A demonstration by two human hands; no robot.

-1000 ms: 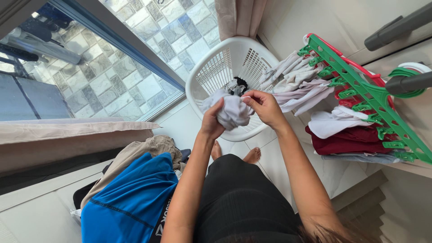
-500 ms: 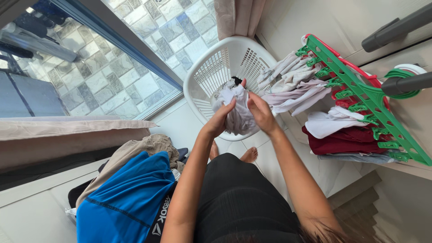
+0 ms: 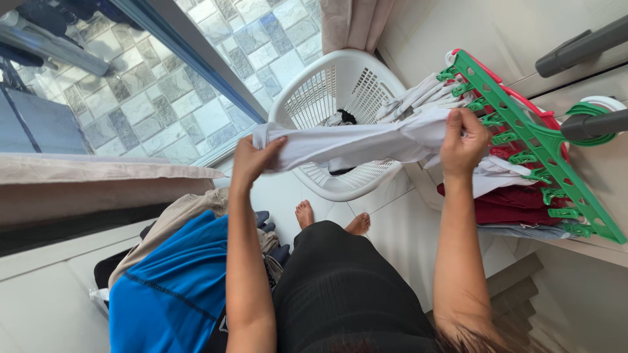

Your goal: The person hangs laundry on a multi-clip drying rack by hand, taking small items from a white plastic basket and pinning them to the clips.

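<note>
White garment point(image 3: 353, 142) stretched out flat between both hands, above the white laundry basket point(image 3: 307, 98).

Long axis running left to right, one end pinched in the left hand point(image 3: 252, 160), fingers curled shut over the cloth; other end gripped tight in the right hand point(image 3: 463, 138), raised slightly higher beside the green clip hanger point(image 3: 536, 144). Blue shirt point(image 3: 173, 287) heaped low left, dark red cloth point(image 3: 507, 208) hanging under the clips.

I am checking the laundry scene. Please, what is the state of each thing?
White cloth garment: stretched out between both hands.
Left hand: closed on garment.
Right hand: closed on garment.
White plastic laundry basket: upright, nearly empty.
Green plastic clip hanger: clothes clipped on.
</note>
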